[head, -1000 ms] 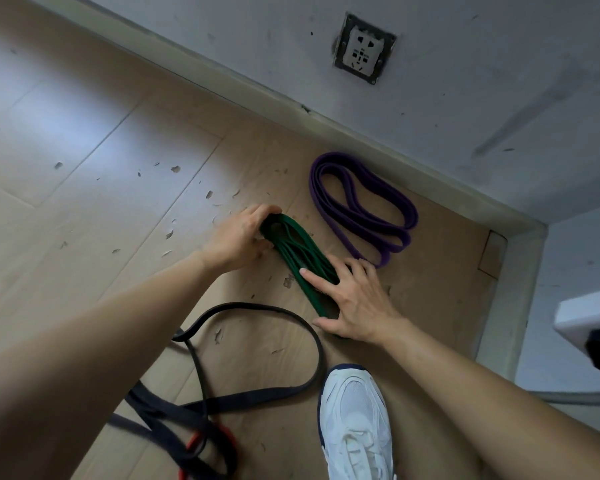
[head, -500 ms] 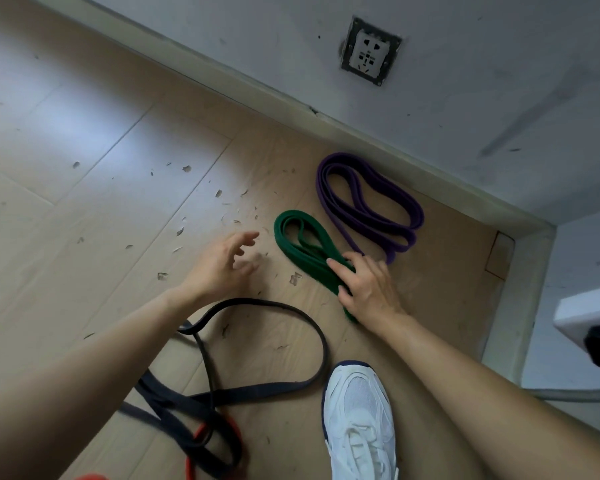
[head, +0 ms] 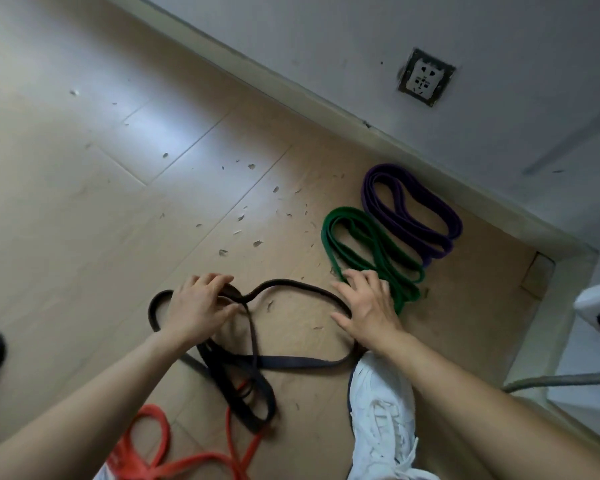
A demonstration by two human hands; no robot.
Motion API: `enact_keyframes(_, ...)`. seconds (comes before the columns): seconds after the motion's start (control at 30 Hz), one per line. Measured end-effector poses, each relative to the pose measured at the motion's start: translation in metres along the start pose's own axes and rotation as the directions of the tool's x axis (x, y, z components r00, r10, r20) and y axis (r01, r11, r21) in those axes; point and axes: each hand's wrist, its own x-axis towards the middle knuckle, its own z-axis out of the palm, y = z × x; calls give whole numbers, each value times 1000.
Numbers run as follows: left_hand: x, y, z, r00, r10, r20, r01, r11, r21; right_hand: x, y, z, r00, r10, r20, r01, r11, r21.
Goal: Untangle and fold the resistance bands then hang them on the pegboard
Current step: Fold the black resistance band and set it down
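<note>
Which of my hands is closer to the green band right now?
Right. The right hand lies beside the green band, fingertips at its near end. The left hand is farther off to the left, gripping the black band.

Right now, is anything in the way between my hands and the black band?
Nothing visible. The left hand holds the black band, and the right hand lies over it. Lower down, the red band is tangled with it.
</note>
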Motion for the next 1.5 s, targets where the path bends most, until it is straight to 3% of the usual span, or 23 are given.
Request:
enact_keyframes(0.1, -10, -12, 1, 998, -39, 45, 43, 996, -73, 2, -13, 4, 994, -61, 92, 60, 998, 21)
enact_keyframes(0.33, -16, -17, -2, 986, 27, 163, -33, 999, 34, 5, -21, 2, 971, -171, 167, 197, 969, -151)
enact_keyframes(0.47, -25, -11, -15, 976, 99, 193, -95, 995, -30, 11, -33, -24, 939, -136, 316, 166, 984, -70)
enact_keyframes(0.67, -37, 21, -82, 933, 298, 203, -255, 943, -211, 24, -64, -131, 849, -158, 505, 79, 981, 175)
enact_keyframes(0.87, -69, 73, -174, 898, 422, 128, -399, 901, -171, 20, -113, -249, 802, -258, 538, 178, 964, 197)
enact_keyframes(1.0, -99, 106, -241, 866, 493, 86, -464, 855, -233, 1, -134, -310, 779, -273, 564, 192, 961, 200)
enact_keyframes(1.1, -121, 126, -283, 842, 540, -3, -518, 807, -284, -16, -143, -340, 798, -309, 518, 172, 940, 295)
enact_keyframes(1.33, -144, 143, -335, 832, 514, -209, -547, 698, -462, -54, -150, -389, 947, -258, 190, 140, 866, 480)
enact_keyframes(1.5, -149, 161, -355, 798, 493, -347, -599, 583, -548, -83, -147, -411, 973, -222, -71, 203, 660, 723)
